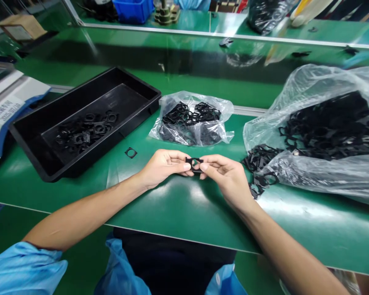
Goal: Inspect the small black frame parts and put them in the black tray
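Note:
Between my two hands is a small black plastic frame (194, 159) with a round hole, held just above the green table. My left hand (169, 164) pinches its left side between thumb and fingers. The right side is gripped the same way by my right hand (223, 172). A similar black frame (130, 153) lies alone on the table, left of my left hand. Just beyond my hands sits a clear plastic bag (197, 127) filled with such parts. Next to my right hand, loose black parts (260, 164) spill from a larger clear bag (310, 172).
A black tray (138, 84) with several parts in it stands on the left. Behind the table rises a green panel (141, 57) with a ledge, where a blue bin (133, 10) and a dark bag (267, 16) stand. A white-and-blue machine (15, 102) is at far left.

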Tool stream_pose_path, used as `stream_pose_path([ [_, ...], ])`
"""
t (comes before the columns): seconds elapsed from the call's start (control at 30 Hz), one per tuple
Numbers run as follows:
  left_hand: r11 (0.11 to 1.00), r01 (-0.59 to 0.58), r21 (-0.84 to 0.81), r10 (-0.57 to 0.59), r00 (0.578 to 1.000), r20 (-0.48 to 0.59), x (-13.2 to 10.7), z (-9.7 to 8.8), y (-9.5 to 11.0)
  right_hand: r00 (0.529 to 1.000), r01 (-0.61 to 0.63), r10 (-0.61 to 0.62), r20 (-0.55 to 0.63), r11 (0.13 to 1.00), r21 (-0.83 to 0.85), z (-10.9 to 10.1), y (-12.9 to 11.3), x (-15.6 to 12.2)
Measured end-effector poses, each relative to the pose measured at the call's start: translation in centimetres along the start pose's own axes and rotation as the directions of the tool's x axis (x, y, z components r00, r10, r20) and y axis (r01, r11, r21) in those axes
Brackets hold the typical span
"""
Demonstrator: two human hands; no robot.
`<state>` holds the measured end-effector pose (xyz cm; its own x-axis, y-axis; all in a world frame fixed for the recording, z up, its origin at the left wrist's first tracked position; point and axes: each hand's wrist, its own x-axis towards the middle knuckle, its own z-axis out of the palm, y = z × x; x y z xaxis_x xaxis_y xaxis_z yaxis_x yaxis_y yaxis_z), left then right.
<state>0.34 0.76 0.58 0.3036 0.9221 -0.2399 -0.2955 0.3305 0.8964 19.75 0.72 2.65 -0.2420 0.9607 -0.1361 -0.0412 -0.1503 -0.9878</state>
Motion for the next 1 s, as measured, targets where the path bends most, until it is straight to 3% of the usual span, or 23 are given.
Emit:
stream_pose_path([
  [0.3,0.995,0.097,0.028,-0.099,0.989,0.111,0.26,-0.67,0.27,1.000,0.012,-0.012,-0.014,1.000,-0.004,-0.03,-0.15,-0.29],
  [0.57,0.963,-0.039,0.265,0.022,0.998,0.064,0.03,-0.53,0.07,1.000,0.008,-0.008,-0.024,1.000,0.020,-0.10,0.10,-0.15],
  [0.83,0.998,0.064,-0.020,-0.057,0.964,0.259,-0.10,-0.63,0.35,0.985,-0.163,0.151,0.081,0.972,0.171,-0.04,-0.09,-0.19],
  [1.0,0.994,0.068,-0.089,-0.044,0.967,0.251,-0.11,-0.28,0.19,0.991,-0.122,0.110,0.070,0.975,0.186,-0.08,-0.07,-0.17],
])
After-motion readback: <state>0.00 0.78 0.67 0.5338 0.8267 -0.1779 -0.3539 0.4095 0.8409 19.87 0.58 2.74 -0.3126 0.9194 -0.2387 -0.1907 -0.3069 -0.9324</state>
